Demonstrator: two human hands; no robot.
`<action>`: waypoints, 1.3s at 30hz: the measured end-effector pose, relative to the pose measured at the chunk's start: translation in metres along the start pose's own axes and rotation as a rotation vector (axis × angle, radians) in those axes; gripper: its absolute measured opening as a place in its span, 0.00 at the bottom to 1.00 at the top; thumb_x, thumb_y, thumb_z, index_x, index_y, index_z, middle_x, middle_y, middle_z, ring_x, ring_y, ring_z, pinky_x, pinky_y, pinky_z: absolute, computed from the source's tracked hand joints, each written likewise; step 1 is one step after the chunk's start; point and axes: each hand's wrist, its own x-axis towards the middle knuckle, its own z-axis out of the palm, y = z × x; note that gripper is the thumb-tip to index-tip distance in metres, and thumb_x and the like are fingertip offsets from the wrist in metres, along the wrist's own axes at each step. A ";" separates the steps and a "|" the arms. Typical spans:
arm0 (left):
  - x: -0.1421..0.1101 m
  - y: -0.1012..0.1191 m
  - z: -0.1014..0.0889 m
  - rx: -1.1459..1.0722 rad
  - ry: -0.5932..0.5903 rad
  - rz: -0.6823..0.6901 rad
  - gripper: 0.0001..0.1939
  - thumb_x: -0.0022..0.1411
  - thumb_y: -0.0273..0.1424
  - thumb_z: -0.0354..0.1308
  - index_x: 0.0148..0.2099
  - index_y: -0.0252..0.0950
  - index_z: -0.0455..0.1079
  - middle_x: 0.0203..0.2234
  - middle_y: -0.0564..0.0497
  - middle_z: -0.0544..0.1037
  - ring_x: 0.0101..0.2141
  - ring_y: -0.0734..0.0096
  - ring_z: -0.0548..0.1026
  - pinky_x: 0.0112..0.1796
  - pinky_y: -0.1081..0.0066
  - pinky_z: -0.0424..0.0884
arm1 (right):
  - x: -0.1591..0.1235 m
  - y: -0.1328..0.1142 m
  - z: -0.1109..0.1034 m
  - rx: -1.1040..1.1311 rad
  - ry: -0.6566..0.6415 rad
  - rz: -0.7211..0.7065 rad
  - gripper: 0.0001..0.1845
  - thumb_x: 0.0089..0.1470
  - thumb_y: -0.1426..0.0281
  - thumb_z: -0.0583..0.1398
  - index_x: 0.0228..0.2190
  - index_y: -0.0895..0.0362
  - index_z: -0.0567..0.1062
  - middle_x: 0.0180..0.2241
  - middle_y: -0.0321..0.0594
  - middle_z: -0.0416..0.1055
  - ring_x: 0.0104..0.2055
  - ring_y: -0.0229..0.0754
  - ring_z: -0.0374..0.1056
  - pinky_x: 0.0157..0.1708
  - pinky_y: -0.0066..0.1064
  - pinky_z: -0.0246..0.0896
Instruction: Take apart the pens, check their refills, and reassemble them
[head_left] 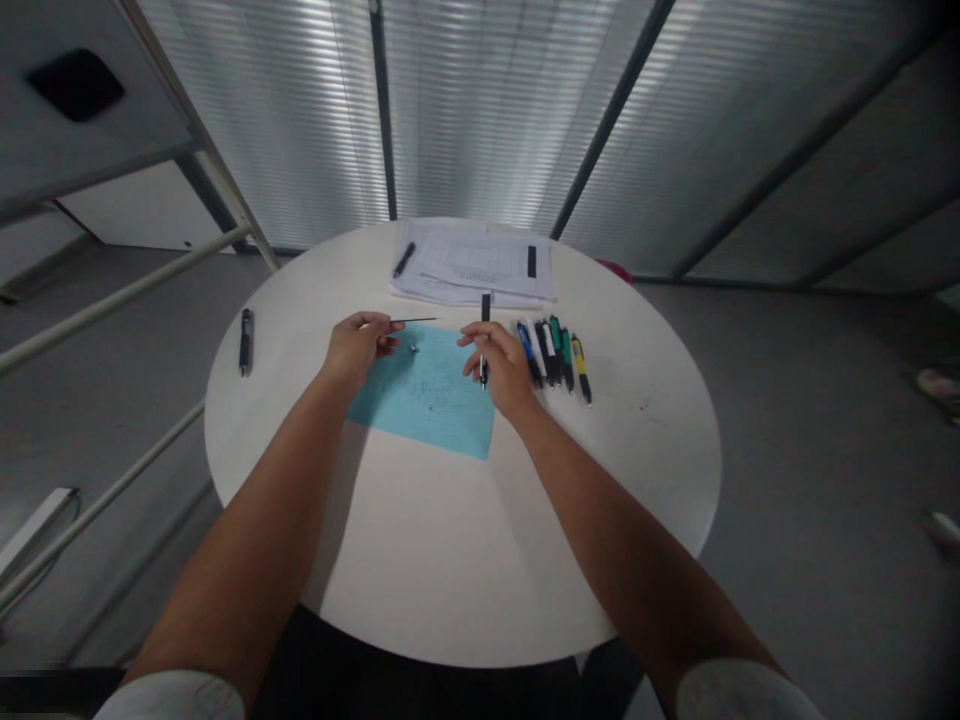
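Note:
My left hand [355, 348] pinches a thin dark pen refill [411, 320], which points right over the top edge of a blue sheet of paper [442, 432]. Between the fingers of my right hand [505, 368] is a pen barrel [485, 308], upright in view, black at its upper end. Pen scribbles cover the middle of the sheet. On it, just right of my left fingertips, lies a small shiny piece [414, 349], too small to name for sure. A row of several click pens [553, 352] with blue, white, black, green and yellow parts lies beside my right hand.
The round white table [450, 560] carries a stack of printed papers [472, 262] at its far side, with a black pen [403, 260] on top. Another dark pen [246, 342] lies near the left edge. A metal rail frame [127, 290] stands left; blinds-covered glass is behind.

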 end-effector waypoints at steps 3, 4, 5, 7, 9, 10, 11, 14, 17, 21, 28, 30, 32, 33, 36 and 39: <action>0.001 -0.002 0.000 0.033 -0.013 0.006 0.07 0.52 0.29 0.63 0.33 0.34 0.69 0.32 0.44 0.81 0.24 0.74 0.73 0.28 0.70 0.70 | 0.002 0.001 -0.005 0.122 -0.085 0.049 0.22 0.52 0.62 0.48 0.44 0.55 0.72 0.40 0.42 0.76 0.26 0.38 0.71 0.23 0.30 0.64; 0.002 -0.002 0.000 0.046 -0.019 0.005 0.06 0.52 0.29 0.63 0.33 0.34 0.69 0.32 0.44 0.81 0.24 0.74 0.73 0.28 0.70 0.70 | 0.003 0.001 -0.006 0.147 -0.098 0.066 0.22 0.50 0.63 0.49 0.44 0.55 0.72 0.40 0.41 0.76 0.25 0.38 0.71 0.23 0.30 0.64; 0.003 -0.003 0.000 0.060 -0.025 0.005 0.06 0.52 0.29 0.63 0.33 0.34 0.69 0.31 0.44 0.81 0.23 0.74 0.73 0.28 0.70 0.70 | 0.003 0.001 -0.006 0.174 -0.100 0.079 0.22 0.48 0.64 0.51 0.44 0.55 0.71 0.38 0.41 0.77 0.24 0.37 0.71 0.22 0.29 0.63; 0.004 -0.005 0.000 0.087 -0.040 0.009 0.06 0.53 0.29 0.63 0.33 0.34 0.69 0.31 0.44 0.81 0.23 0.74 0.74 0.29 0.70 0.69 | 0.004 0.002 -0.005 0.241 -0.100 0.099 0.20 0.45 0.65 0.54 0.42 0.54 0.71 0.34 0.38 0.77 0.22 0.36 0.70 0.19 0.27 0.59; 0.003 -0.006 0.000 0.110 -0.049 0.019 0.06 0.53 0.29 0.63 0.33 0.34 0.69 0.31 0.44 0.81 0.23 0.74 0.74 0.29 0.70 0.69 | 0.005 0.003 -0.004 0.299 -0.121 0.135 0.17 0.45 0.65 0.56 0.40 0.54 0.70 0.31 0.36 0.78 0.19 0.36 0.69 0.17 0.25 0.57; 0.003 -0.006 0.001 0.120 -0.049 0.021 0.06 0.54 0.29 0.63 0.33 0.34 0.69 0.31 0.44 0.81 0.23 0.74 0.74 0.29 0.70 0.69 | 0.006 0.004 -0.003 0.313 -0.132 0.162 0.16 0.46 0.66 0.57 0.39 0.53 0.70 0.30 0.36 0.78 0.19 0.36 0.69 0.16 0.25 0.56; 0.002 -0.005 0.001 0.129 -0.047 0.021 0.06 0.54 0.28 0.63 0.33 0.34 0.69 0.31 0.44 0.81 0.23 0.74 0.73 0.29 0.70 0.69 | 0.006 0.004 -0.003 0.319 -0.140 0.193 0.15 0.45 0.66 0.58 0.38 0.54 0.70 0.28 0.35 0.78 0.18 0.36 0.69 0.16 0.24 0.56; -0.001 -0.002 0.004 0.158 -0.041 0.020 0.06 0.54 0.28 0.63 0.33 0.34 0.69 0.30 0.44 0.81 0.23 0.74 0.73 0.29 0.71 0.68 | 0.008 0.004 -0.002 0.324 -0.134 0.290 0.13 0.43 0.68 0.60 0.36 0.54 0.70 0.24 0.35 0.77 0.17 0.37 0.70 0.15 0.24 0.57; -0.002 -0.001 0.005 0.178 -0.041 0.022 0.04 0.55 0.27 0.62 0.33 0.34 0.69 0.29 0.45 0.81 0.24 0.75 0.73 0.29 0.71 0.68 | 0.010 0.003 -0.002 0.340 -0.122 0.359 0.12 0.45 0.66 0.60 0.35 0.55 0.70 0.22 0.36 0.77 0.17 0.38 0.70 0.14 0.25 0.57; -0.001 -0.003 0.005 0.188 -0.039 0.014 0.03 0.55 0.26 0.61 0.33 0.34 0.69 0.29 0.45 0.81 0.23 0.75 0.73 0.30 0.70 0.68 | 0.011 0.003 -0.002 0.341 -0.103 0.378 0.15 0.49 0.62 0.59 0.38 0.56 0.71 0.22 0.37 0.77 0.17 0.38 0.69 0.15 0.25 0.57; -0.002 -0.002 0.004 0.175 -0.049 0.024 0.03 0.55 0.26 0.61 0.32 0.34 0.69 0.29 0.45 0.81 0.23 0.75 0.72 0.29 0.69 0.68 | 0.009 0.003 -0.003 0.300 0.055 0.217 0.22 0.55 0.52 0.58 0.41 0.56 0.73 0.17 0.31 0.71 0.14 0.34 0.63 0.13 0.24 0.51; -0.001 -0.003 0.004 0.174 -0.050 0.018 0.03 0.55 0.26 0.61 0.32 0.34 0.69 0.29 0.45 0.81 0.23 0.75 0.72 0.29 0.69 0.67 | 0.009 0.003 -0.003 0.255 0.116 0.177 0.23 0.55 0.50 0.58 0.40 0.56 0.73 0.16 0.29 0.68 0.13 0.32 0.61 0.13 0.24 0.49; 0.000 -0.004 0.004 0.172 -0.050 0.022 0.03 0.54 0.27 0.61 0.32 0.34 0.69 0.28 0.45 0.81 0.23 0.75 0.72 0.29 0.70 0.67 | 0.010 0.003 -0.003 0.210 0.181 0.138 0.23 0.56 0.49 0.58 0.40 0.56 0.74 0.15 0.28 0.66 0.13 0.31 0.58 0.13 0.24 0.47; 0.000 -0.004 0.004 0.172 -0.051 0.026 0.04 0.54 0.27 0.61 0.32 0.34 0.69 0.28 0.45 0.81 0.23 0.75 0.72 0.29 0.70 0.67 | 0.010 0.004 -0.003 0.184 0.207 0.122 0.23 0.56 0.49 0.57 0.40 0.56 0.74 0.15 0.27 0.65 0.13 0.31 0.57 0.13 0.24 0.47; 0.001 -0.005 0.004 0.178 -0.050 0.029 0.03 0.54 0.26 0.61 0.32 0.34 0.69 0.28 0.45 0.81 0.23 0.74 0.72 0.29 0.70 0.67 | 0.010 0.008 -0.003 0.047 0.221 0.092 0.23 0.57 0.49 0.57 0.37 0.56 0.74 0.15 0.27 0.64 0.14 0.31 0.56 0.15 0.24 0.49; 0.000 -0.005 0.004 0.182 -0.056 0.028 0.03 0.54 0.26 0.61 0.32 0.34 0.69 0.29 0.45 0.81 0.24 0.74 0.72 0.29 0.70 0.67 | 0.010 0.013 -0.003 -0.155 0.211 0.026 0.21 0.57 0.50 0.56 0.34 0.55 0.75 0.17 0.28 0.64 0.18 0.32 0.59 0.19 0.25 0.53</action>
